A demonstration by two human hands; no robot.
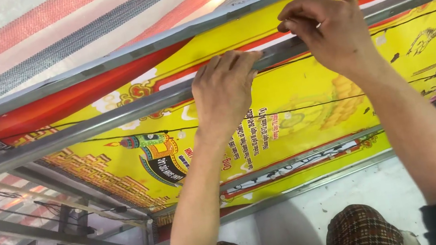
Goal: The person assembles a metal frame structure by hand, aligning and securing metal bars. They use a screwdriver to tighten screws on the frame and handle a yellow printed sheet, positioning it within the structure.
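Observation:
A grey metal bar [109, 116] runs slantwise across a frame in front of a yellow and red printed banner [298, 102]. My left hand [227, 88] is curled over this bar near the middle and grips it. My right hand [327, 28] is a little higher and to the right on the same bar, fingertips pinched together at its upper edge. Anything small held between those fingertips is hidden. A thin black wire [426, 14] runs along the bar and passes under my right hand.
A red, white and grey striped tarp [35, 35] covers the upper left. More grey frame bars [28, 231] and loose black wires [10, 198] cross at the lower left. My knees in checked trousers [363, 231] show at the bottom, above a pale floor [285, 230].

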